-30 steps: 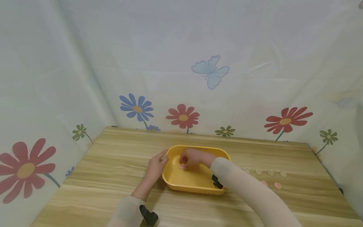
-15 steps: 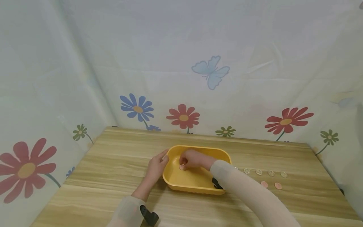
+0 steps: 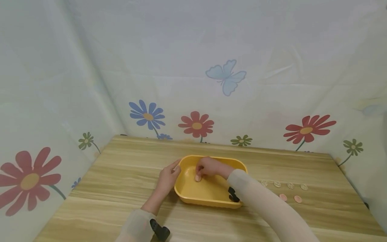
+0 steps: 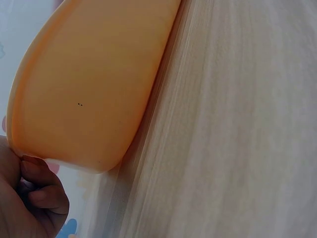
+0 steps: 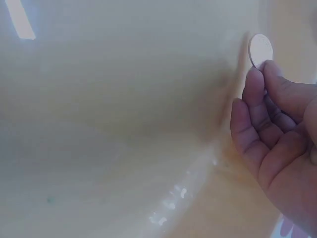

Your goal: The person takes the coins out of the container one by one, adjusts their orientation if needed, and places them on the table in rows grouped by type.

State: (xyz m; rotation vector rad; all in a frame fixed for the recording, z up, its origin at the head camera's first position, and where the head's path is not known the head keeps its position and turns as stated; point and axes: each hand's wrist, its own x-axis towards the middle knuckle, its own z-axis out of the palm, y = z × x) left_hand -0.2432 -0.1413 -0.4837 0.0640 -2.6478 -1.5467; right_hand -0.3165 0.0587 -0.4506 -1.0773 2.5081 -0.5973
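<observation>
A yellow plastic basin (image 3: 208, 203) with rounded corners stands on the wooden table. Its left rim is gripped by my left hand (image 3: 167, 176); in the left wrist view, the curled fingers (image 4: 48, 198) meet the edge at one corner. Inside the basin, my right hand (image 3: 207, 167) pinches a copper-coloured coin (image 3: 198, 178). From the right wrist, the coin (image 5: 261, 49) shows on edge between thumb and fingertips, just off the basin's smooth inner surface. The right forearm covers the basin's right side.
Right of the basin, a row of several silvery coins (image 3: 290, 185) lies on the table (image 3: 121, 168). Two copper-coloured coins, the nearer-right one (image 3: 297, 199) included, lie in front of that row. A flower-printed white curtain (image 3: 169, 67) stands behind and at the sides.
My right hand, pinching the coin, has shifted slightly to the right within the basin. The left hand keeps its grip on the rim.
</observation>
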